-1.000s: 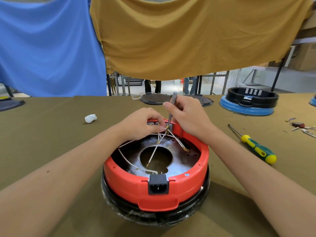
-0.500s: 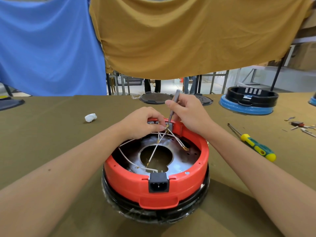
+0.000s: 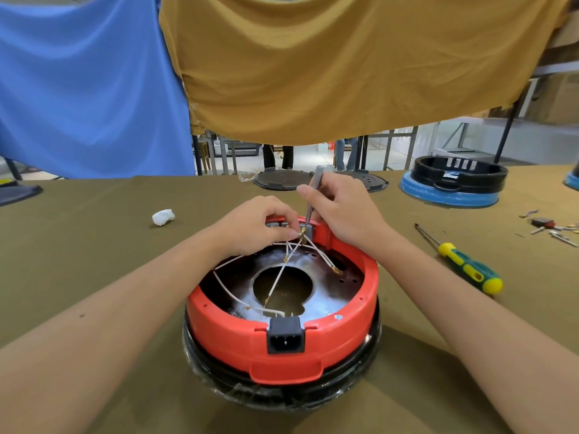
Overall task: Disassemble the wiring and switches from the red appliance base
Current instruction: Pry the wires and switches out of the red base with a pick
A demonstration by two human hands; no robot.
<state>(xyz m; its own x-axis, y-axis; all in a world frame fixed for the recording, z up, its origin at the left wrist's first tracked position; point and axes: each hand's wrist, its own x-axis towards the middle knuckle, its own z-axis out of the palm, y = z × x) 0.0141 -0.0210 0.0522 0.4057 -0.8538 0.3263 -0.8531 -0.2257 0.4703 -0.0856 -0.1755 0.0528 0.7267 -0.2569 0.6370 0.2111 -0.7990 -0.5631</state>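
Tweezers (image 3: 313, 195) rose slightly over glossy red base (image 3: 313, 343).

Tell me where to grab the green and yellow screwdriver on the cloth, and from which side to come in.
Grip the screwdriver by its thick green and yellow handle, coming down from above with the right hand. It lies flat on the table cloth, right of the red base, its thin shaft pointing away and left; the ribbed handle probably gives the surest hold.

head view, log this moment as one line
left hand: pinches white wire | right hand: holds grey tool at switch | red base: wires still attached
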